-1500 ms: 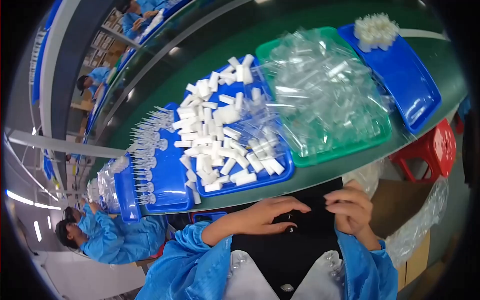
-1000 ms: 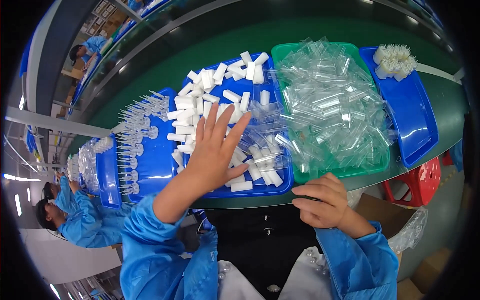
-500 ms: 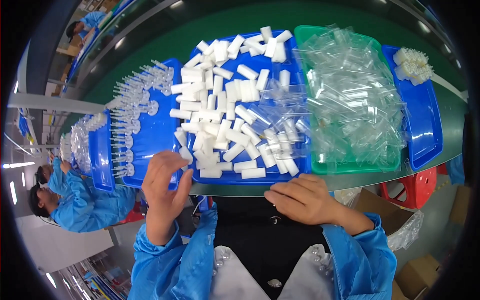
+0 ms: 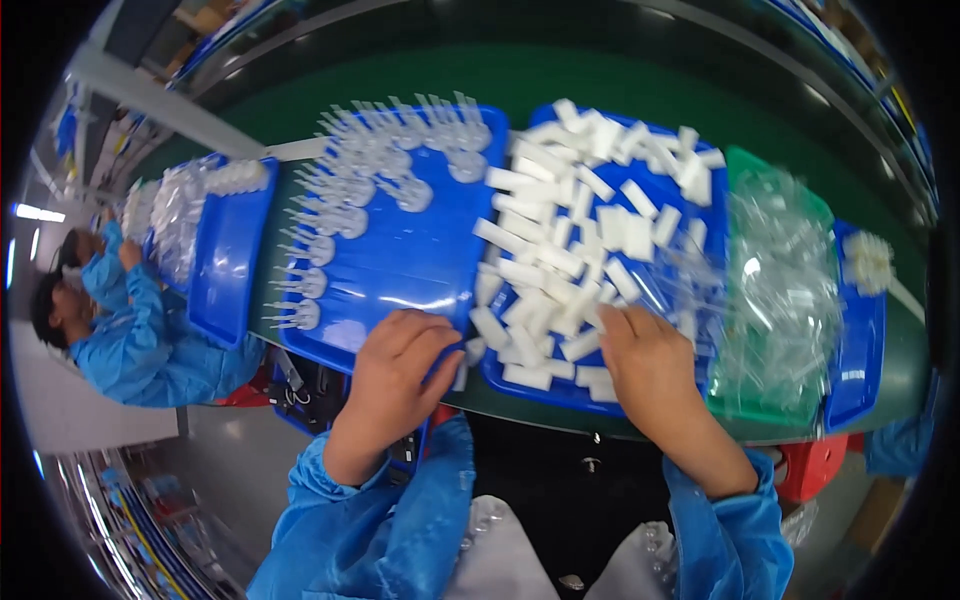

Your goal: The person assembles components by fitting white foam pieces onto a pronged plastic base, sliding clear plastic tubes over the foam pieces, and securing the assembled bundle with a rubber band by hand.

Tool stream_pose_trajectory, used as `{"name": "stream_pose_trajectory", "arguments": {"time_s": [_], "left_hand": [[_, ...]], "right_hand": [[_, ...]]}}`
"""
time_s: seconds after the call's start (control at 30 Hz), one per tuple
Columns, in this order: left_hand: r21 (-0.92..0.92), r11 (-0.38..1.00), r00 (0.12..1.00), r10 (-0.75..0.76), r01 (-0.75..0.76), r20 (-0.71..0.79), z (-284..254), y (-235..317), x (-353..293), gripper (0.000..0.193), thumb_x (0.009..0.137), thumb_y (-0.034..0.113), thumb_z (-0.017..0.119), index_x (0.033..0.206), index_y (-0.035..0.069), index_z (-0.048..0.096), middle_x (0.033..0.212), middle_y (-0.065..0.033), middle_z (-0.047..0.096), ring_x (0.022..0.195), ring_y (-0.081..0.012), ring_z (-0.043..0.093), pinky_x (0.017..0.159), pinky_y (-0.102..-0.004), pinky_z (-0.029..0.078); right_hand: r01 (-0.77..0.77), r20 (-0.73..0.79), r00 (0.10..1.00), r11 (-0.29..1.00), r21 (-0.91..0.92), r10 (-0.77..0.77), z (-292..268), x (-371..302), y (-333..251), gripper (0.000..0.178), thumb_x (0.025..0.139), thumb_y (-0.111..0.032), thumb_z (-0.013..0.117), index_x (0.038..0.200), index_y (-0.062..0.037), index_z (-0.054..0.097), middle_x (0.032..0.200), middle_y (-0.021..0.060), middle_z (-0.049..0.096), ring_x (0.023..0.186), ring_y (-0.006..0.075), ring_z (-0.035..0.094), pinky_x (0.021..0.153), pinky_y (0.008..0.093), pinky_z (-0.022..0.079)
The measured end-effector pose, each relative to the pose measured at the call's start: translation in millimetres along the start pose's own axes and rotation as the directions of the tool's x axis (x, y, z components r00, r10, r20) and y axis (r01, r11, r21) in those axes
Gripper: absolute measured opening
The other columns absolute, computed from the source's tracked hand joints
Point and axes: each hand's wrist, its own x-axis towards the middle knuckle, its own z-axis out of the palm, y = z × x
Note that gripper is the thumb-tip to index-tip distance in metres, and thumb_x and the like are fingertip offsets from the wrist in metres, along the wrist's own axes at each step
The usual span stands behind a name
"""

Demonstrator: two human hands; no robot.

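My left hand (image 4: 402, 372) is over the front edge of a blue tray (image 4: 400, 270), fingers bent and thumb apart from them. Small white blocks lie close by its thumb, and I see none in its grip. My right hand (image 4: 652, 368) is over the middle blue tray (image 4: 462, 345), its fingers bent together and pointing down among the white blocks (image 4: 545, 258). What its fingertips hold, if anything, is hidden and blurred. Clear plastic pieces with thin stems and round bases (image 4: 345, 222) stand along the far and left sides of the left tray.
Clear plastic sleeves (image 4: 785, 270) fill a green tray (image 4: 735, 400) to the right. Beyond it, a narrow blue tray (image 4: 852, 385) holds a cluster of small off-white parts (image 4: 868, 262). At the far left, a person in blue (image 4: 150, 335) sits by another blue tray (image 4: 225, 305). A red stool (image 4: 808, 470) is below the table.
The view has swung left, so the trays appear further right. My right hand has gone from the table's front edge to over the white blocks. My left hand stays near the left tray's front corner.
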Motion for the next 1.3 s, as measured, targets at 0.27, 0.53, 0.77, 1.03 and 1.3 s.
{"name": "stream_pose_trajectory", "arguments": {"time_s": [0.27, 0.53, 0.77, 1.03, 1.3], "left_hand": [[0.498, 0.824, 0.962, -0.215, 0.271, -0.168, -23.7, -59.3, 18.6, 0.028, 0.072, 0.005, 0.064, 0.099, 0.007, 0.056, 0.104, -0.0122, 0.056, 0.091, -0.0321, 0.057, 0.074, -0.0376, 0.048], [0.658, 0.722, 0.974, -0.206, 0.215, -0.092, -13.9, -121.6, 38.1, 0.024, 0.074, 0.007, 0.056, 0.098, 0.008, 0.056, 0.096, -0.0135, 0.056, 0.086, -0.0304, 0.058, 0.069, -0.0385, 0.05], [-0.069, 0.946, 0.925, -0.325, 0.317, -0.198, -23.4, -69.9, 26.7, 0.027, 0.069, -0.007, 0.062, 0.09, 0.004, 0.048, 0.088, -0.0101, 0.051, 0.075, -0.0245, 0.056, 0.072, -0.0321, 0.047], [-0.954, 0.274, 0.984, -0.163, 0.12, 0.077, 22.5, 24.0, 8.2, 0.039, 0.069, -0.009, 0.061, 0.102, 0.005, 0.045, 0.1, -0.0116, 0.047, 0.095, -0.0203, 0.051, 0.088, -0.0322, 0.039], [-0.964, -0.008, 0.945, 0.198, 0.265, 0.259, 56.7, 41.2, 9.8, 0.035, 0.072, -0.018, 0.052, 0.1, 0.003, 0.053, 0.104, -0.0107, 0.043, 0.104, -0.0233, 0.054, 0.093, -0.0361, 0.044]], "right_hand": [[0.071, -0.09, 0.993, 0.995, -0.064, -0.076, -1.0, -5.4, -0.5, 0.048, 0.061, 0.001, 0.064, 0.108, -0.0008, 0.055, 0.083, 0.0121, 0.058, 0.067, 0.0269, 0.06, 0.055, 0.0331, 0.049], [-0.202, 0.043, 0.964, 0.618, 0.76, 0.262, -24.5, -1.3, -7.6, 0.039, 0.073, 0.008, 0.049, 0.109, -0.0044, 0.053, 0.084, 0.0066, 0.061, 0.051, 0.0047, 0.047, 0.044, 0.0191, 0.035], [-0.263, 0.214, 0.955, 0.254, 0.931, 0.205, -17.3, -11.2, 9.7, 0.036, 0.078, 0.007, 0.043, 0.11, -0.0033, 0.055, 0.085, 0.0027, 0.06, 0.054, -0.002, 0.039, 0.047, 0.0149, 0.029], [-0.187, 0.139, 0.952, 0.158, 0.97, 0.273, -18.9, -13.3, 14.7, 0.046, 0.075, 0.008, 0.039, 0.117, -0.0032, 0.052, 0.083, -0.0002, 0.05, 0.067, 0.0027, 0.041, 0.058, 0.0168, 0.033], [-0.08, -0.002, 0.885, 0.156, 0.985, 0.465, -20.7, -14.9, 22.2, 0.033, 0.079, 0.007, 0.047, 0.111, -0.0012, 0.051, 0.086, 0.0031, 0.057, 0.073, 0.0034, 0.051, 0.065, 0.0175, 0.042]]}}
